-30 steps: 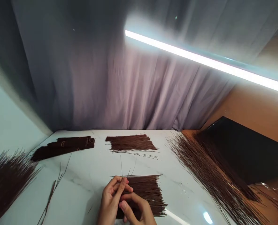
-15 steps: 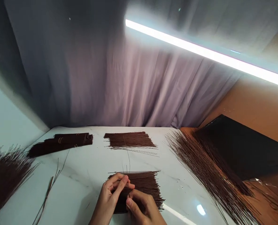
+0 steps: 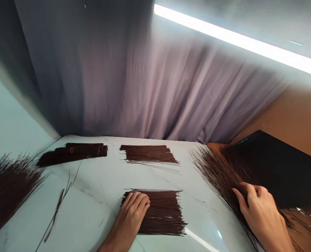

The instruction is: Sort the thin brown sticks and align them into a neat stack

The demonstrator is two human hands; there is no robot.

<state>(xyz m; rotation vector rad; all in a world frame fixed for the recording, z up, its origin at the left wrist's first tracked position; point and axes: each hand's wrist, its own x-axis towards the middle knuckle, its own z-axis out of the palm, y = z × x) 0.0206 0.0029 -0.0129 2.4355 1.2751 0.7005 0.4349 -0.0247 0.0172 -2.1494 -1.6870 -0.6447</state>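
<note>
A grey-purple curtain (image 3: pixel 105 87) is hanging behind a white marbled table (image 3: pixel 92 182), while a tube light (image 3: pixel 236 40) is glowing at upper right. A black sheet (image 3: pixel 284 175) is lying beside a long heap of brown strands (image 3: pixel 215 171) on the right; a left heap (image 3: pixel 8 203) is spreading opposite. The near stack (image 3: pixel 166 213) is lying front and centre, a tied bundle (image 3: pixel 79 151) and a far stack (image 3: pixel 149 154) sitting beyond. The right hand (image 3: pixel 260 206) is reaching onto the long heap, fingers bending; whether they are gripping strands, I cannot tell. The left hand (image 3: pixel 133 213) is resting on the near stack's left part, fingers curling, any grasp hidden. A thin bunch (image 3: pixel 57 211) is lying leftward.
</note>
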